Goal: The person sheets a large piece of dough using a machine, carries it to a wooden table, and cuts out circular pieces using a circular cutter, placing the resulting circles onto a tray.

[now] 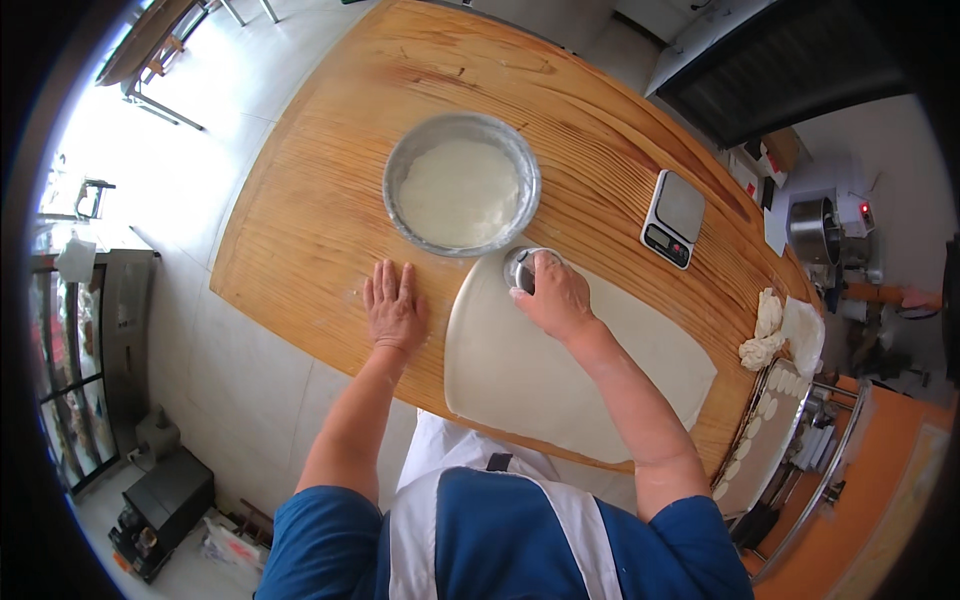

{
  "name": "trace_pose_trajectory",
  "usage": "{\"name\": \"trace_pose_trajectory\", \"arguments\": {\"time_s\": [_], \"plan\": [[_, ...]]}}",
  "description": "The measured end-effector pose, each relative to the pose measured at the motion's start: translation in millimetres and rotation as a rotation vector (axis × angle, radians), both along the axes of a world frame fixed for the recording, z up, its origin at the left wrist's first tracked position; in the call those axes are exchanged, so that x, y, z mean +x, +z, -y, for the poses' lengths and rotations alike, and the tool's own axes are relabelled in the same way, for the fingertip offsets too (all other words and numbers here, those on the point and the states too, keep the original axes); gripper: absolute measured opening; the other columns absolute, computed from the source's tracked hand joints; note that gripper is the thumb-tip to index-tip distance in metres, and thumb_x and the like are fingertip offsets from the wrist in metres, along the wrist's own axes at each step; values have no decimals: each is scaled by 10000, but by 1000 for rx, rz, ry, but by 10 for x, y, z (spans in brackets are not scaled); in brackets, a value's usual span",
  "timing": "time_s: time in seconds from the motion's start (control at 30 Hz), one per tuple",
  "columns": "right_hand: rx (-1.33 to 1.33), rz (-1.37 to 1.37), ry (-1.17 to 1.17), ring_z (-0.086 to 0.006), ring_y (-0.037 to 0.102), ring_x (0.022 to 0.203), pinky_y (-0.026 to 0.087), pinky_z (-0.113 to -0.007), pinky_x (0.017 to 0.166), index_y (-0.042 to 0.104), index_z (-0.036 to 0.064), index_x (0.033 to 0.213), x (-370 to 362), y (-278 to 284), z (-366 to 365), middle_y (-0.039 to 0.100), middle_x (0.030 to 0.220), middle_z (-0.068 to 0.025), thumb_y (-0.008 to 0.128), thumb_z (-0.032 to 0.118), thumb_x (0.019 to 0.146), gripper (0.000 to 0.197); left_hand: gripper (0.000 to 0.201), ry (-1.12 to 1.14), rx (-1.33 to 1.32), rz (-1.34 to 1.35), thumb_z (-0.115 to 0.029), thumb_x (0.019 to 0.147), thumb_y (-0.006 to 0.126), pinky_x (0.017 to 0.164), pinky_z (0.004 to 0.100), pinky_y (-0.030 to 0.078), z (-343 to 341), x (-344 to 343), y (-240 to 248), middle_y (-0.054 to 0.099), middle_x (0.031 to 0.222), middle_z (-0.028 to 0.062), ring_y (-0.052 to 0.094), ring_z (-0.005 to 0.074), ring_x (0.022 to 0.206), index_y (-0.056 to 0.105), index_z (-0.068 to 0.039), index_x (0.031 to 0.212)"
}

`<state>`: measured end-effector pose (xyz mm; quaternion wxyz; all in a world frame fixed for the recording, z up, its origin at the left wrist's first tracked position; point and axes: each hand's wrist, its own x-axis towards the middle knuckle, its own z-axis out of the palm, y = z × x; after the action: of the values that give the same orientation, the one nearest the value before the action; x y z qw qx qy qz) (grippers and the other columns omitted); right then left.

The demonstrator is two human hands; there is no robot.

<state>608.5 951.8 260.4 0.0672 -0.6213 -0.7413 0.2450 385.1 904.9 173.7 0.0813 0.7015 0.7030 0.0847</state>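
A wide sheet of rolled dough (560,370) lies on the wooden table (310,170) in front of me, reaching past the near edge. My right hand (558,297) is closed on a round metal dough cutter (520,268), which rests at the far left end of the sheet. Flat on the wood, left of the dough, is my left hand (394,312), its fingers spread and holding nothing. Just beyond both hands stands a round metal bowl (393,200) with white flour (460,190) in it.
A kitchen scale (672,222) sits at the right of the table. Near the right edge are a crumpled cloth (765,335) and a tray (745,470) with several small dough rounds. A mixer (818,228) stands beyond. At the lower left is a dark machine (165,505).
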Motion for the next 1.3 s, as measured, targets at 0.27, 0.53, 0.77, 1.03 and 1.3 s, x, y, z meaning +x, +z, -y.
{"name": "trace_pose_trajectory", "arguments": {"time_s": [0.27, 0.53, 0.77, 1.03, 1.3], "plan": [[-179, 173, -33, -274, 576, 732, 452, -369, 652, 471, 12, 897, -241, 8, -220, 586, 762, -144, 622, 248, 597, 410, 542, -10, -68, 73, -285, 742, 459, 999, 435, 93, -23, -41, 18, 240, 1296, 187, 161, 307, 1231, 342, -68, 1225], [-83, 231, 76, -270, 572, 679, 455, -364, 601, 471, 39, 835, -213, -105, -250, 584, 730, -122, 627, 286, 596, 377, 572, -13, -163, 112, -330, 750, 457, 999, 449, 67, 8, -40, 30, 204, 1310, 188, 127, 313, 1239, 321, -61, 1236], [30, 214, 677, -254, 556, 620, 440, -376, 530, 471, 76, 767, 4, -164, -424, 557, 651, -80, 618, 285, 608, 301, 582, -11, -157, 121, -320, 745, 464, 1004, 438, 51, -3, -34, 71, 213, 1302, 201, 125, 319, 1238, 310, -50, 1237], [307, -154, 112, -264, 516, 545, 412, -364, 471, 461, 87, 705, 102, -109, 179, 514, 616, -79, 650, 261, 595, 279, 495, 35, 44, 467, -338, 775, 431, 971, 429, 204, 21, -169, -75, 296, 1254, 200, 259, 324, 1183, 387, -51, 1176], [331, -294, 236, -276, 522, 552, 426, -365, 494, 456, 60, 750, 3, 356, 1071, 507, 623, -93, 671, 248, 581, 331, 367, 397, -1116, 2339, -269, 834, 452, 863, 389, 366, 267, 633, 485, 473, 1088, 126, 442, 246, 1027, 433, -43, 1122]]}}
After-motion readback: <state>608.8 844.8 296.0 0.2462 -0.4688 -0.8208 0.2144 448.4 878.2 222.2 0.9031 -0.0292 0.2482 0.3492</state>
